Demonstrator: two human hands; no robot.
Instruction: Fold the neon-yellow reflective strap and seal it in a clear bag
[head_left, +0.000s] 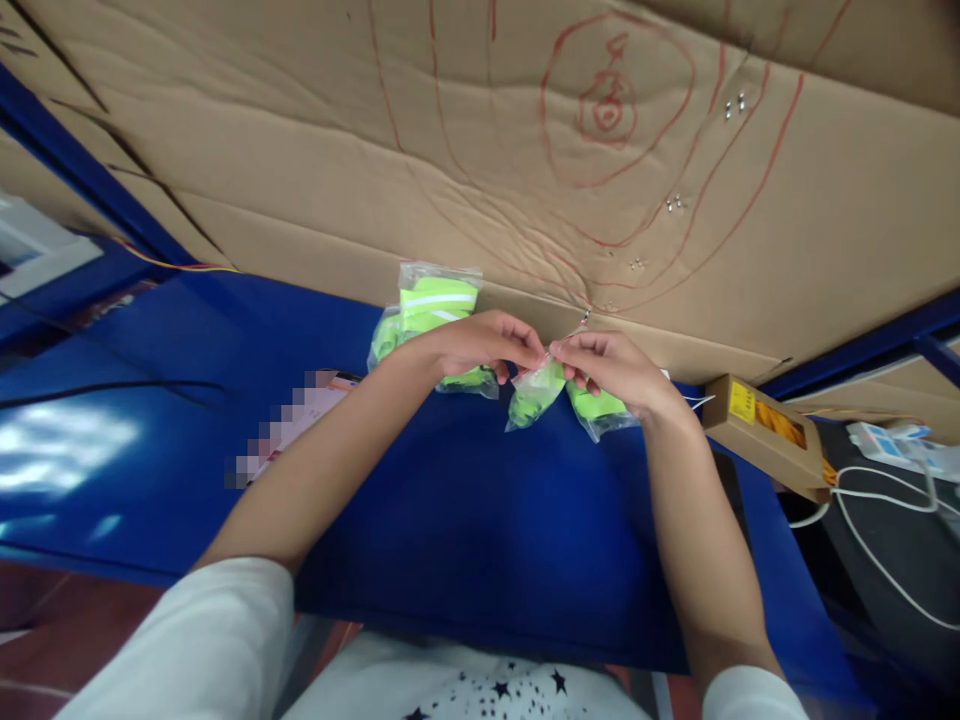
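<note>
Between my two hands is a clear zip bag (534,400) with something neon yellow-green folded inside. My left hand (495,342) pinches the bag's upper edge from the left, fingers closed. Close beside it, my right hand (604,365) pinches the same edge from the right. Behind my left hand lie more clear bags (439,300) with neon-green contents and pale stripes, partly covered by my hand and forearm. Another bag (600,408) of the same kind rests on the table under my right hand.
A blue table (480,520) spans the view, backed by a cardboard panel (300,150) with red marker lines. To the right are an open-windowed cardboard box (765,435) and white cables (870,490). A partly blurred flat item (300,420) lies by my left forearm.
</note>
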